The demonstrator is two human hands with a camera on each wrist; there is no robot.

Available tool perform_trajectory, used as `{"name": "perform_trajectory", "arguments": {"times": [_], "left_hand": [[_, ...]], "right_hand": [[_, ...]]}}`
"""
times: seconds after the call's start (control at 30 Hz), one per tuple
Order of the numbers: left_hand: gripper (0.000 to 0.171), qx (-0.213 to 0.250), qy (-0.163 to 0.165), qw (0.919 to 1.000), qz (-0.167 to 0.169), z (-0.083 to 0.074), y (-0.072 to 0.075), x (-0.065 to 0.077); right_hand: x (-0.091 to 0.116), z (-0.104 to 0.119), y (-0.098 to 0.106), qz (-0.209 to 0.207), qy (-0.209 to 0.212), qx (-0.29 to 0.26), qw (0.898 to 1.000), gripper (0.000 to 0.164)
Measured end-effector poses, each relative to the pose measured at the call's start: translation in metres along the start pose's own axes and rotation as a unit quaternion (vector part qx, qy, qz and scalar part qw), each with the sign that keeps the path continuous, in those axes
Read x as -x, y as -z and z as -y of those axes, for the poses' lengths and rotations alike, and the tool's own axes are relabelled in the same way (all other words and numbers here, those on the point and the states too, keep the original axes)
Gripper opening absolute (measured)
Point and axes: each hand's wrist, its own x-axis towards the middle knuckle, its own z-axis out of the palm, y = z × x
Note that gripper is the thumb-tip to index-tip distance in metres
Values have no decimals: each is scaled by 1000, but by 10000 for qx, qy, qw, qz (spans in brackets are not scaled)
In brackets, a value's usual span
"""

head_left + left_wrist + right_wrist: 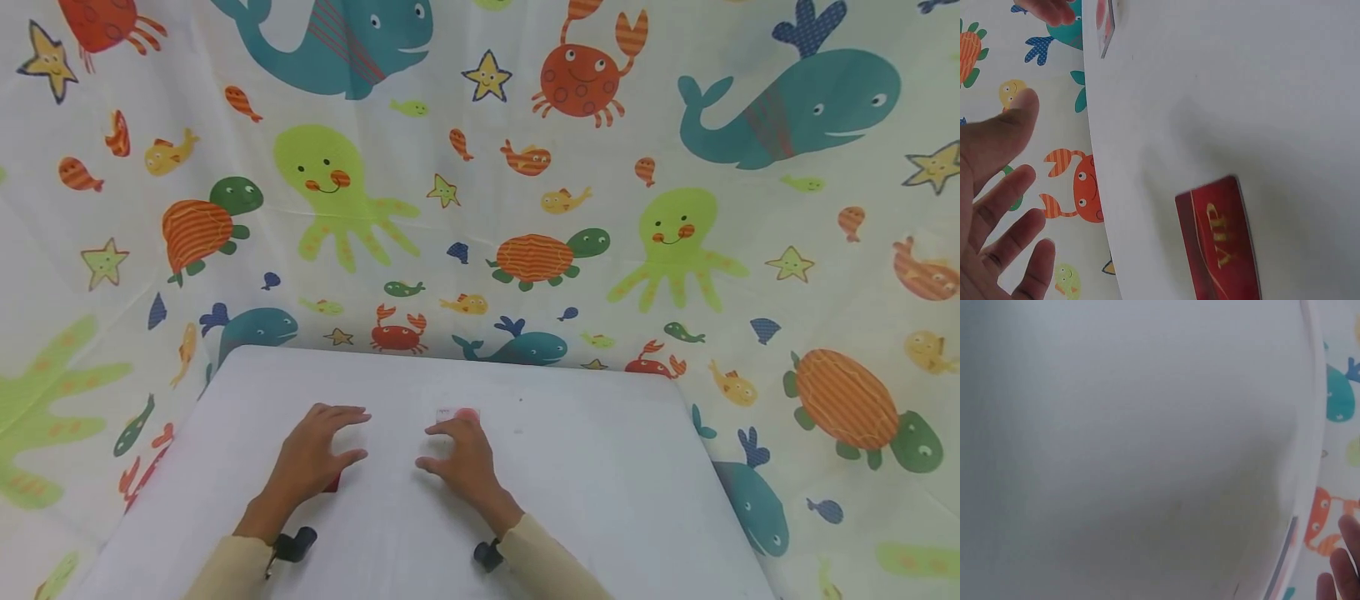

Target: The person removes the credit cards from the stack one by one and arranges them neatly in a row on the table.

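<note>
My left hand [309,457] hovers over the left part of the white table, its fingers and thumb spread apart with nothing between them. Beneath it lies a red card [1219,240] with gold "VIP" lettering; in the head view the hand covers most of it. My right hand [468,468] is held out over the middle, thumb and fingers parted and holding nothing. Just beyond its fingertips lies a white card with a pink round print [459,412], partly hidden by that hand.
A white table [585,483] stretches under both hands. Behind and around it hangs a curtain [450,242] printed with sea animals. Each wrist wears a dark camera on a strap, below a beige sleeve [551,558].
</note>
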Motion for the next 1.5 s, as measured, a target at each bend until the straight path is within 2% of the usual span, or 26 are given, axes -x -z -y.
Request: {"name": "perform_trajectory", "arguments": {"times": [0.2, 0.33, 0.57, 1.0, 1.23, 1.5], "left_hand": [[58, 235, -70, 9997, -97, -3, -10, -12], [59, 291, -5, 9996, 13, -2, -19, -20], [56, 729, 120, 9971, 165, -3, -33, -32], [54, 924, 25, 9956, 173, -4, -58, -51], [53, 971, 74, 9950, 223, -6, -67, -54], [52, 997, 149, 9944, 318, -8, -81, -59]], "right_hand": [[-6, -12, 4, -157, -51, 14, 9999, 44], [-11, -20, 4, -219, -114, 55, 9997, 46], [-17, -29, 5, -306, -317, 133, 9989, 48], [-30, -51, 6, -544, -228, 464, 9972, 48], [-32, -54, 10, -547, -352, 511, 9966, 54], [-35, -61, 15, -540, -384, 594, 9960, 52]]}}
